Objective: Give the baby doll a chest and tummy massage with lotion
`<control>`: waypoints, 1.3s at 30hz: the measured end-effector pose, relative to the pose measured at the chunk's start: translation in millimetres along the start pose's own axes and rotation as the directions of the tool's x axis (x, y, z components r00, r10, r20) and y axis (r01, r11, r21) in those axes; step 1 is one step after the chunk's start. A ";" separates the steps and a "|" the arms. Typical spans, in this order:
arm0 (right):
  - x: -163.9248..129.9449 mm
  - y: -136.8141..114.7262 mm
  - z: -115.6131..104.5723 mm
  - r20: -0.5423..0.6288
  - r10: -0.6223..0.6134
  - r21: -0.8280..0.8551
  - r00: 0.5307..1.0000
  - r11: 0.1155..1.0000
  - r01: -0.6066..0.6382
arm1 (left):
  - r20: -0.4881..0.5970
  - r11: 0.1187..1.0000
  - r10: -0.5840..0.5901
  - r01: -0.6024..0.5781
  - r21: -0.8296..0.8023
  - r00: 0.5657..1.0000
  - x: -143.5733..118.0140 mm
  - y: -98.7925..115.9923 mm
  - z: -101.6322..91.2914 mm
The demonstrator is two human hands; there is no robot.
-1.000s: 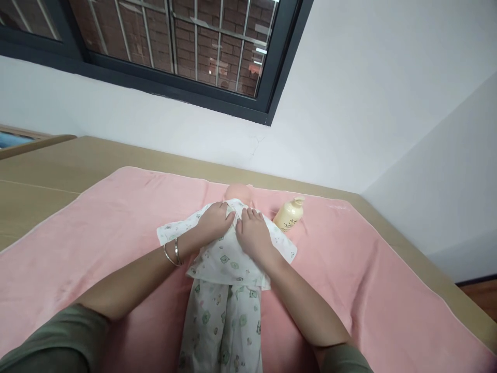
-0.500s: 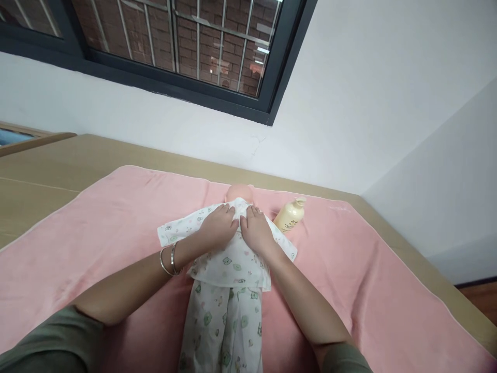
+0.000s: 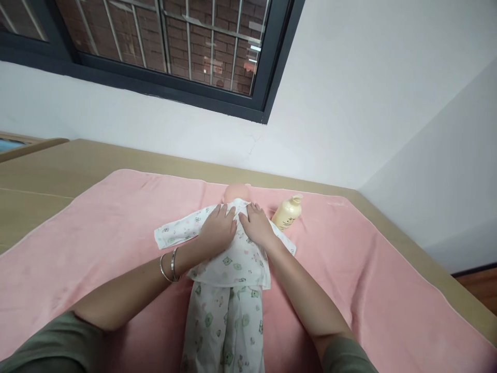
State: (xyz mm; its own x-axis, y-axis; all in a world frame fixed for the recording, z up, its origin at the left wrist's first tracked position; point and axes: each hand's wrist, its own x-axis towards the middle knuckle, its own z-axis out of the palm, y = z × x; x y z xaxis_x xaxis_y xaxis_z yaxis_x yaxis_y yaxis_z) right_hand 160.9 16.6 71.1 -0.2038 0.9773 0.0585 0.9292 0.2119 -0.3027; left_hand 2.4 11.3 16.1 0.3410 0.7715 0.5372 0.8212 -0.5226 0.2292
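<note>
Pale yellow, the pump bottle (image 3: pixel 288 212) carries dark lettering on its front, too small to read. Near the far right corner of the pink blanket (image 3: pixel 388 290) runs a faint mark, also unreadable. Small printed figures, mostly green, dot the white top (image 3: pixel 227 269) and matching trousers (image 3: pixel 223 321) on the doll (image 3: pixel 236 192), which lies on the blanket in front of the person, its round head toward the wall (image 3: pixel 349 93).

The person's left hand (image 3: pixel 218 227) lies palm down on the chest of the top, fingers slightly spread. The right hand (image 3: pixel 256 224) rests beside it, fingers close together and thumb apart; neither visibly pinches the cloth. Between them a strip of the top shows; the hands hide much of the rest of the chest.

The bottle is just beside the top's right-hand sleeve, which the right forearm partly covers. Two bangles (image 3: pixel 173 264) circle the left wrist, and green sleeves (image 3: pixel 50 342) cover the upper arms. Beneath the blanket is a wooden surface (image 3: pixel 155 158) that meets the wall. Above, a dark window frame (image 3: pixel 174 85) shows metal bars and bricks behind glass.
</note>
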 end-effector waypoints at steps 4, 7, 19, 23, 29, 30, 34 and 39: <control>-16.9 -15.5 3.5 -0.035 -0.024 -0.110 0.999 0.994 0.020 | 0.017 0.981 -0.140 0.141 -0.134 0.990 10.1 -10.8 2.1; -22.9 -17.7 -5.9 -0.028 -0.078 -0.121 0.997 0.990 0.074 | -0.019 0.950 -0.202 0.191 -0.247 0.979 10.3 -13.6 6.2; -15.7 -18.2 11.9 -0.127 -0.100 0.165 0.987 0.979 0.121 | -0.139 0.829 -0.309 0.195 -0.524 0.941 1.5 -12.8 13.4; -16.1 -13.4 7.1 -0.245 -0.102 0.228 0.964 0.961 0.159 | -0.142 0.823 -0.306 0.187 -0.537 0.941 0.7 -13.7 14.8; -14.4 -11.8 20.5 -0.263 -0.090 0.242 0.960 0.958 0.156 | -0.120 0.826 -0.306 0.200 -0.528 0.945 1.9 -12.4 10.5; -14.8 -12.3 21.8 -0.284 -0.095 0.247 0.954 0.954 0.168 | -0.112 0.825 -0.308 0.206 -0.526 0.945 2.1 -12.3 9.8; -19.6 -13.8 14.3 -0.451 -0.116 0.266 0.885 0.929 0.257 | -0.097 0.825 -0.313 0.219 -0.521 0.945 2.1 -12.3 8.3; -23.1 -16.4 15.9 -0.397 -0.142 0.198 0.907 0.951 0.236 | -0.093 0.836 -0.296 0.210 -0.507 0.951 1.4 -12.2 7.7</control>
State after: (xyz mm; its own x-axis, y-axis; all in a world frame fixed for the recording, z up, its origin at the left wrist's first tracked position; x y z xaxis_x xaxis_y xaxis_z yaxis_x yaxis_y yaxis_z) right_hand 145.5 -9.6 59.6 -0.1942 0.8589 0.4739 0.7751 0.4304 -0.4625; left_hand -3.6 21.6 7.8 0.0388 0.8540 0.5188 0.5264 -0.4588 0.7158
